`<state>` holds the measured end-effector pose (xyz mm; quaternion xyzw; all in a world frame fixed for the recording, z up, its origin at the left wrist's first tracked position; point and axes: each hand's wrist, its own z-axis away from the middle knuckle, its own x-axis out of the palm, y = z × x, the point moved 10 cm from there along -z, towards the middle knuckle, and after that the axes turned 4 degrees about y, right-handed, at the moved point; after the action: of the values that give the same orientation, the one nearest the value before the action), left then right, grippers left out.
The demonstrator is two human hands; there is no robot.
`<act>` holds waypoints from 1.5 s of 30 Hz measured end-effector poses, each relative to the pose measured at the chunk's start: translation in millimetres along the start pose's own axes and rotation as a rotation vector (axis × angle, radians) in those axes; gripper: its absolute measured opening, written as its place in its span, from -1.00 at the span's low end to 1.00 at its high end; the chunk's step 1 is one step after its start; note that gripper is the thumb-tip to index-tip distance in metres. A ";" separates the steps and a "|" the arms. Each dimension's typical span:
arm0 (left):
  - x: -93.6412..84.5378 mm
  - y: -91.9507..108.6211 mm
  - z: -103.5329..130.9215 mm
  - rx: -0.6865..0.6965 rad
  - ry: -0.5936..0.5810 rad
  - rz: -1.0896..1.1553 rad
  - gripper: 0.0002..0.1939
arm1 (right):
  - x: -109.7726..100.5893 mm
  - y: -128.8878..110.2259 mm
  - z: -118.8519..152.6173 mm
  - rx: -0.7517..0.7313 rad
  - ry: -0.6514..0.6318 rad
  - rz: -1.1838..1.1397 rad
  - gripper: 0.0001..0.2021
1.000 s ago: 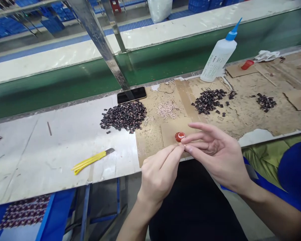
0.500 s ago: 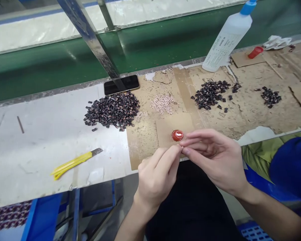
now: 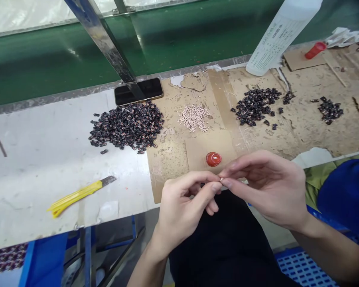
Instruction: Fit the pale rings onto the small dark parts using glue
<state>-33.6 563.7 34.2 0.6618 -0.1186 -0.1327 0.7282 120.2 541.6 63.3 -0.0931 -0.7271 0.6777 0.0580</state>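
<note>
My left hand (image 3: 187, 203) and my right hand (image 3: 266, 185) meet fingertip to fingertip over the table's front edge, both pinched. Between the tips shows a tiny pale piece (image 3: 221, 179), too small to make out fully. A bit of something dark (image 3: 202, 185) peeks out inside the curled fingers of my left hand. Just beyond the fingertips, a glossy red blob (image 3: 213, 159) rests on a square of cardboard (image 3: 196, 149). Behind it lies a pile of tiny pale pink pieces with dark marks (image 3: 194, 118). A larger heap of small black pieces (image 3: 128, 125) is to its left.
A yellow utility knife (image 3: 77, 195) lies at left, blade out. A black phone (image 3: 140, 91) sits by a metal post (image 3: 104, 40). At right are a white bottle (image 3: 279, 38), more black pieces (image 3: 255, 105), a red cap (image 3: 315, 50) and a person's blue sleeve (image 3: 345, 191).
My left hand has turned, its thumb now showing, and its fingers have opened out somewhat below the pinch. Both hands stay together at the fingertips. The view has shifted slightly.
</note>
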 end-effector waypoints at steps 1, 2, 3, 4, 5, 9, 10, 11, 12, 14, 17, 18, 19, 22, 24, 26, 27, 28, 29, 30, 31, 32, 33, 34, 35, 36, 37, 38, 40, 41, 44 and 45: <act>2.0 -8.6 0.5 -0.110 0.000 0.084 -0.89 | -0.6 -7.3 1.7 -0.092 -0.002 0.062 -0.65; 4.4 -14.5 1.3 -0.195 -0.004 0.146 -0.87 | -0.7 -13.7 3.9 -0.178 -0.011 0.131 -0.62; 6.6 -17.8 1.7 -0.253 -0.012 0.190 -0.87 | -0.1 -18.6 6.2 -0.248 -0.027 0.203 -0.60; 8.2 -19.6 1.8 -0.292 -0.021 0.223 -0.87 | 0.9 -21.8 8.1 -0.300 -0.048 0.274 -0.60; 9.5 -20.2 1.6 -0.317 -0.031 0.253 -0.88 | 1.8 -23.6 9.3 -0.334 -0.066 0.338 -0.61; 14.9 -22.7 2.4 -0.375 -0.095 0.341 -0.90 | 2.2 -23.6 5.9 -0.336 -0.101 0.374 -0.66; 16.1 -23.4 3.3 -0.382 -0.106 0.356 -0.90 | 2.7 -22.1 4.0 -0.318 -0.110 0.332 -0.66; 17.1 -24.0 4.3 -0.388 -0.114 0.366 -0.89 | 3.8 -20.4 2.2 -0.302 -0.123 0.284 -0.68; 17.8 -24.4 5.4 -0.392 -0.119 0.372 -0.89 | 5.4 -18.2 0.7 -0.286 -0.144 0.238 -0.70; 19.4 -24.4 7.2 -0.397 -0.126 0.378 -0.91 | 9.2 -13.4 -0.9 -0.257 -0.195 0.168 -0.76; 23.3 -23.6 8.9 -0.414 -0.149 0.394 -0.91 | 11.0 -7.9 -0.9 -0.229 -0.249 0.123 -0.79; 24.4 -23.3 9.1 -0.420 -0.156 0.398 -0.90 | 10.4 -7.9 -0.5 -0.235 -0.256 0.120 -0.78; 25.1 -23.1 9.1 -0.426 -0.161 0.400 -0.89 | 9.8 -8.7 -0.1 -0.247 -0.260 0.121 -0.78; 26.1 -23.1 8.7 -0.443 -0.168 0.385 -0.89 | 9.5 -11.7 0.5 -0.274 -0.279 0.137 -0.78; 27.1 -23.0 8.9 -0.454 -0.181 0.368 -0.88 | 10.2 -14.0 0.3 -0.285 -0.296 0.160 -0.80; 28.2 -22.8 9.0 -0.461 -0.196 0.355 -0.87 | 11.3 -18.1 0.5 -0.313 -0.314 0.210 -0.82; 28.6 -22.8 8.9 -0.462 -0.202 0.351 -0.87 | 12.2 -20.7 1.0 -0.337 -0.323 0.243 -0.83; 28.6 -23.0 8.7 -0.462 -0.202 0.346 -0.88 | 13.2 -23.4 1.7 -0.362 -0.331 0.278 -0.82; 28.1 -23.5 8.3 -0.458 -0.197 0.336 -0.90 | 14.1 -25.8 2.6 -0.388 -0.336 0.309 -0.82; 27.2 -24.0 7.7 -0.448 -0.186 0.321 -0.91 | 14.6 -27.7 3.5 -0.410 -0.337 0.334 -0.81; 25.9 -24.4 6.9 -0.429 -0.172 0.298 -0.92 | 14.4 -28.6 4.0 -0.424 -0.330 0.350 -0.80; 24.0 -24.2 5.8 -0.398 -0.151 0.270 -0.94 | 13.5 -28.5 4.2 -0.427 -0.318 0.356 -0.79; 21.2 -23.5 4.4 -0.357 -0.119 0.238 -0.96 | 12.0 -27.0 4.0 -0.419 -0.303 0.349 -0.79; 18.2 -22.5 3.3 -0.310 -0.083 0.210 -0.99 | 9.9 -23.9 3.4 -0.398 -0.288 0.329 -0.79; 15.4 -21.8 2.9 -0.267 -0.046 0.190 -0.96 | 6.8 -19.5 2.4 -0.364 -0.268 0.298 -0.80; 12.7 -21.7 3.1 -0.230 -0.009 0.184 -0.91 | 2.8 -14.4 1.4 -0.327 -0.242 0.258 -0.80; 10.6 -22.6 3.9 -0.203 0.024 0.188 -0.88 | -1.6 -8.6 0.7 -0.290 -0.214 0.224 -0.80; 9.2 -24.1 5.2 -0.184 0.049 0.202 -0.85 | -6.5 -3.0 0.3 -0.261 -0.180 0.201 -0.79; 7.5 -27.8 8.2 -0.157 0.083 0.246 -0.81 | -15.7 7.0 0.9 -0.231 -0.112 0.204 -0.78; 6.5 -29.5 9.4 -0.145 0.100 0.263 -0.78 | -19.3 11.3 1.7 -0.228 -0.085 0.224 -0.77; 2.8 -33.5 11.6 -0.111 0.145 0.257 -0.75 | -26.8 22.6 3.9 -0.217 -0.023 0.286 -0.77; 1.4 -34.4 11.8 -0.099 0.161 0.238 -0.74 | -28.0 26.0 4.1 -0.212 -0.010 0.303 -0.78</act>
<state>-37.7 549.2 1.1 0.6149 -0.1307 0.0022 0.7777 148.2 533.2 38.3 -0.2037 -0.7726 0.5985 -0.0585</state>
